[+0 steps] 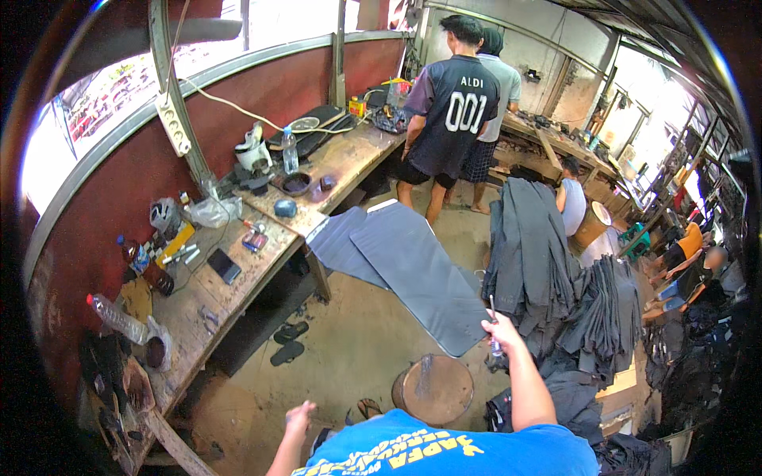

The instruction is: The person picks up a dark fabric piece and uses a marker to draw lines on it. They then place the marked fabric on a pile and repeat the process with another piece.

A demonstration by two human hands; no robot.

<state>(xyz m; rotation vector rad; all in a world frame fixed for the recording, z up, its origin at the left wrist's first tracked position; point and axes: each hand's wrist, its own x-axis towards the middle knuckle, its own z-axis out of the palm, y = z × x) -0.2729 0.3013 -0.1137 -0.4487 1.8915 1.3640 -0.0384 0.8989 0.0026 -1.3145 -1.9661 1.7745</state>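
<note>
My right hand (505, 332) is closed around a screwdriver-like tool (496, 347) with a clear purplish handle, its thin shaft pointing up. Against the same hand lies the near right corner of a long black sheet (421, 274); whether the fingers also pinch it is hard to make out. The sheet stretches away to the far left, over a second dark sheet (343, 247) whose far end rests on the workbench edge. Low in the view, my left hand (298, 417) hangs apart from everything with its fingers curled and nothing visible in them.
Along the left runs a wooden workbench (190, 317) bearing a phone (224, 266), bottles and a bowl (297, 185). A round stool-like drum (433, 389) stands before me. Stacked black sheets (528, 246) rise at right. Two people (454, 111) stand ahead; others sit farther right. Sandals (289, 343) lie on the floor.
</note>
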